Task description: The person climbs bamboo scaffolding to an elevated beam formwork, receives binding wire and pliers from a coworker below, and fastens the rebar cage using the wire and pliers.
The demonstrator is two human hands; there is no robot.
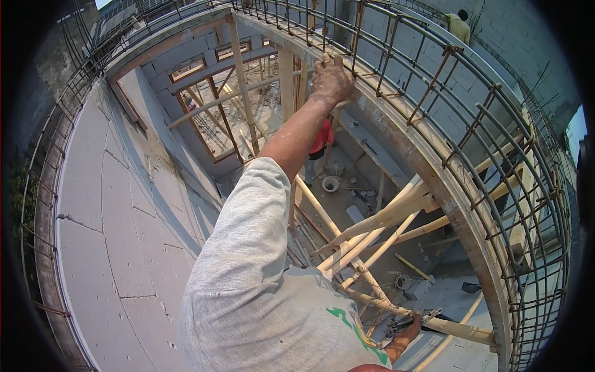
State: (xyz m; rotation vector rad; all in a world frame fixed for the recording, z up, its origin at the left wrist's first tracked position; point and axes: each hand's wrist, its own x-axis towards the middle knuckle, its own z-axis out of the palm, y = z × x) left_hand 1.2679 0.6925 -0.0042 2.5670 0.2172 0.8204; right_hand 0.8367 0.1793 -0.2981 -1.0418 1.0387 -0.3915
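Observation:
My left hand (333, 80) reaches up at arm's length, its fingers curled over the top edge of a curved wooden formwork board (396, 133). Steel rebar cages (434, 93) run along that board, right beside the hand. Lower right, partly behind my shirt, my right hand (406, 335) is closed next to a wooden pole (462, 330). A small dark and silvery object (427, 315) shows at its fingertips; I cannot make out its kind.
Several wooden props (359, 248) cross below me. A light block wall (124, 248) is on the left. Far down on the floor are a bucket (331, 183) and a person in a red shirt (322, 137). Another person (458, 28) is at the top right.

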